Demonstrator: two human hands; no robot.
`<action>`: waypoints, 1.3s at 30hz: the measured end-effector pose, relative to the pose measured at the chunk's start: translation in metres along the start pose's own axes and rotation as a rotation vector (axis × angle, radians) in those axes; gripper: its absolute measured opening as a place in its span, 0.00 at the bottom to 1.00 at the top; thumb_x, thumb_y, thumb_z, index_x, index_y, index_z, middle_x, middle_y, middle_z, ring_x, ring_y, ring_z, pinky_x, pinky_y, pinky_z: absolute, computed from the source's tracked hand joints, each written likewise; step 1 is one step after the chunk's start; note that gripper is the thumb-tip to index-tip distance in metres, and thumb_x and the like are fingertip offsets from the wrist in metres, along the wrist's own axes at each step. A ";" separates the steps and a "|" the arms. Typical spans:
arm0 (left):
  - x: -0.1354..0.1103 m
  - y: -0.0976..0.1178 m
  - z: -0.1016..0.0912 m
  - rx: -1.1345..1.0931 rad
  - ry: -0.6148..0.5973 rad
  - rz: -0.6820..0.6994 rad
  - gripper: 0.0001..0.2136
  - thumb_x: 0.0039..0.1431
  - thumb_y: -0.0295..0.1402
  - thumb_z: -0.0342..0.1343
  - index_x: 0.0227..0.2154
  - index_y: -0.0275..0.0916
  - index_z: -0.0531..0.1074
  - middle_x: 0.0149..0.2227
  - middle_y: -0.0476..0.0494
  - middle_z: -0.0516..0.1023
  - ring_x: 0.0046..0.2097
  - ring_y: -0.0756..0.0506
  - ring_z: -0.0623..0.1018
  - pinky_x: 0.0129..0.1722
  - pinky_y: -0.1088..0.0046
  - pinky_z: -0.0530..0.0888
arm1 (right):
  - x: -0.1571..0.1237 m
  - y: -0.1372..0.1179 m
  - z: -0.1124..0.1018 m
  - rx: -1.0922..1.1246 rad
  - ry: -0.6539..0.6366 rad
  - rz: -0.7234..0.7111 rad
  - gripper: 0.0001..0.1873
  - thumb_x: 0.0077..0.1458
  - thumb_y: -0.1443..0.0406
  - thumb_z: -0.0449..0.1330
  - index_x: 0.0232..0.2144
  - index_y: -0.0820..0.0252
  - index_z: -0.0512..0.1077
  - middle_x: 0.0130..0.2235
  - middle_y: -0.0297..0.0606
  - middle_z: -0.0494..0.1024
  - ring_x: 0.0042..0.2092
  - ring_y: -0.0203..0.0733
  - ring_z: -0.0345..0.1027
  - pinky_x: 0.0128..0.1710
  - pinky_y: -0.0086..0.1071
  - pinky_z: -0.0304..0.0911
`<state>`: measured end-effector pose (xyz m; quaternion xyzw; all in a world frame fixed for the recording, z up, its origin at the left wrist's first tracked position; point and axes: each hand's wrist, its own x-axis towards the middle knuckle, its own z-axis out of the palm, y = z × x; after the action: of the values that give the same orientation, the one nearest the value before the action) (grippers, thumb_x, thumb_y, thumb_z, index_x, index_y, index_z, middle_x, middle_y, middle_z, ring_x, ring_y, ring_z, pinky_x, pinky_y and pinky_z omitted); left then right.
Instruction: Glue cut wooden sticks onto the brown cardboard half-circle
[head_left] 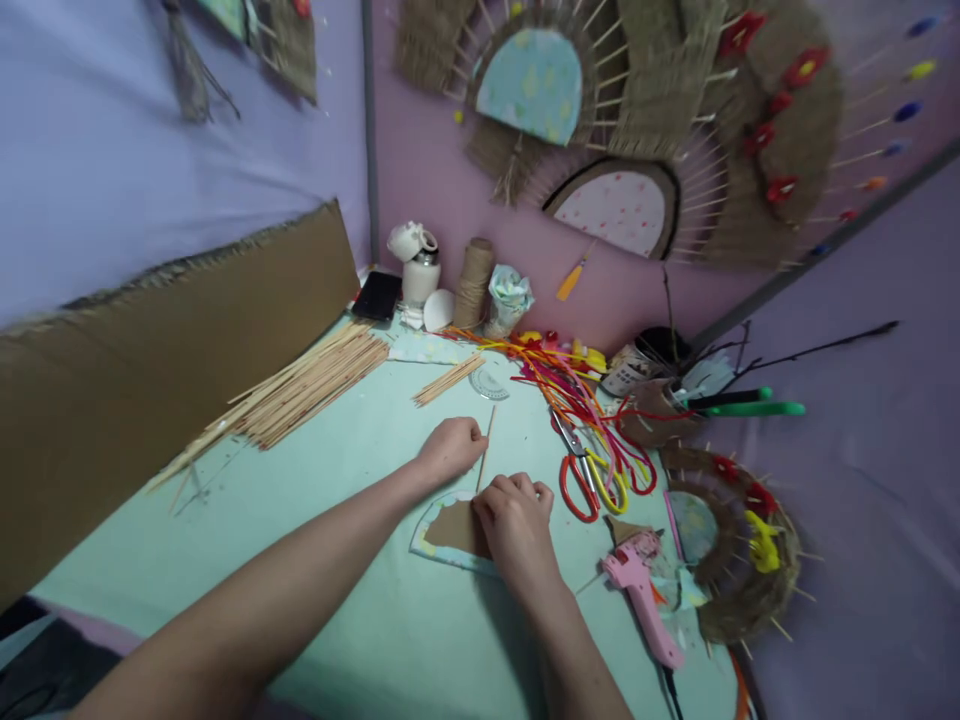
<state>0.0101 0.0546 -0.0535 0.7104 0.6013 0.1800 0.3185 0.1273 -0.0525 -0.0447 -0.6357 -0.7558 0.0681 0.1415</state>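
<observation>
One thin stick [483, 465] is being pinched by the left hand [452, 450]; the right hand [517, 520] is seemingly gripping the nearer cloth-edged cardboard [454, 528].

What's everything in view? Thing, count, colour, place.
cardboard piece: 1, brown, pale-blue border, front centre
thin stick: 1, pale, behind it
stick pile: many, pale, left
small stick bundle: 1, pale, mid-back
protractor: 1, clear, beside bundle
scissors: count unclear, red and yellow handles, right
pipe cleaners: many, mixed, behind scissors
glue gun: 1, pink, front right
wreath: 1, brown, far right
twigs: several, dark, back right
twine spool: 1, brown, back
jar: 1, white, left of spool
flat slab: 1, black, left of jar
cardboard panel: 1, brown, left
wall hangings: several, mostly brown, walls
table: 1, pale green, underneath
left hand: 1, bare, pinching thin stick
right hand: 1, bare, on cardboard piece
</observation>
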 end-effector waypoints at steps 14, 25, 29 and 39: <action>-0.022 -0.031 -0.024 -0.683 0.053 -0.085 0.11 0.51 0.41 0.56 0.25 0.38 0.66 0.13 0.56 0.63 0.16 0.55 0.56 0.17 0.77 0.51 | 0.001 -0.008 -0.008 -0.053 -0.041 0.008 0.12 0.60 0.69 0.58 0.26 0.58 0.77 0.36 0.37 0.79 0.44 0.41 0.63 0.44 0.39 0.41; -0.025 -0.024 -0.040 -0.819 0.051 -0.081 0.14 0.49 0.43 0.59 0.30 0.37 0.67 0.15 0.59 0.61 0.13 0.58 0.51 0.15 0.78 0.43 | 0.005 -0.009 -0.013 -0.033 -0.083 0.029 0.12 0.59 0.70 0.56 0.28 0.59 0.78 0.38 0.40 0.80 0.45 0.43 0.61 0.41 0.39 0.41; -0.025 -0.022 -0.040 -0.896 0.027 -0.057 0.14 0.49 0.43 0.58 0.30 0.38 0.65 0.13 0.60 0.58 0.14 0.58 0.50 0.15 0.79 0.43 | 0.006 -0.007 -0.013 -0.065 -0.091 0.017 0.11 0.58 0.70 0.56 0.31 0.58 0.79 0.40 0.41 0.80 0.47 0.44 0.61 0.41 0.39 0.41; -0.023 -0.022 -0.035 -0.816 -0.040 -0.003 0.15 0.49 0.44 0.58 0.30 0.39 0.64 0.13 0.61 0.58 0.13 0.58 0.50 0.15 0.78 0.43 | 0.007 -0.007 -0.013 -0.067 -0.074 0.010 0.12 0.56 0.71 0.55 0.32 0.58 0.80 0.39 0.43 0.80 0.47 0.46 0.61 0.41 0.39 0.41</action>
<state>-0.0335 0.0420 -0.0400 0.5279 0.4753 0.3897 0.5861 0.1237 -0.0476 -0.0297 -0.6411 -0.7590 0.0669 0.0918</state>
